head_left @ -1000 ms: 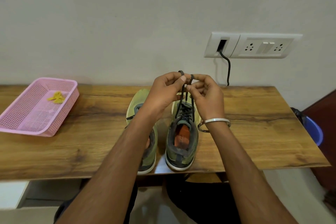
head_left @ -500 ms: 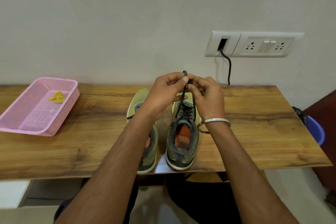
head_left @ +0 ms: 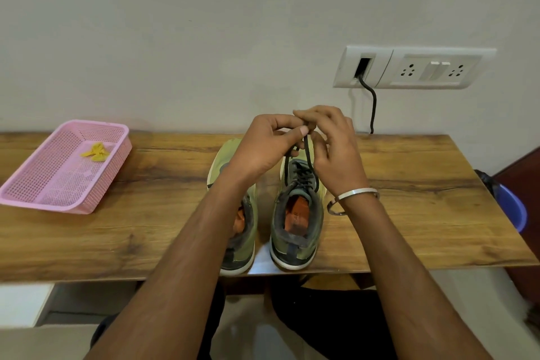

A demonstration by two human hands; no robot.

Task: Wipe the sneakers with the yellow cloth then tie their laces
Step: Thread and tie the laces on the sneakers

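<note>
Over the right sneaker (head_left: pixel 298 213), the dark laces (head_left: pixel 305 152) were pinched by the left hand (head_left: pixel 263 149) and right hand (head_left: pixel 333 152), which had been drawn closer together. A loop seen standing above the fingers a second earlier was no longer visible, so the knot was judged under way.

The worktop (head_left: pixel 409 213) looks like wood or wood-look laminate, with dark grain streaks and a faint satin sheen. The pink basket (head_left: pixel 38 184) is moulded plastic, perforated all over in a fine grid, with a smooth rim. The yellow cloth (head_left: pixel 96 152) in it is soft, crumpled fabric, matt. The sneakers (head_left: pixel 295 231) have olive-green textile uppers, a fuzzy grey collar lining, an orange insole and smooth white rubbery soles. Their laces (head_left: pixel 306 161) are dark woven cord. The bangle (head_left: pixel 356 193) on the right wrist is polished, shiny metal. The socket plate (head_left: pixel 415 67) is smooth white plastic, and the wall (head_left: pixel 175 38) is matt painted plaster.
</note>
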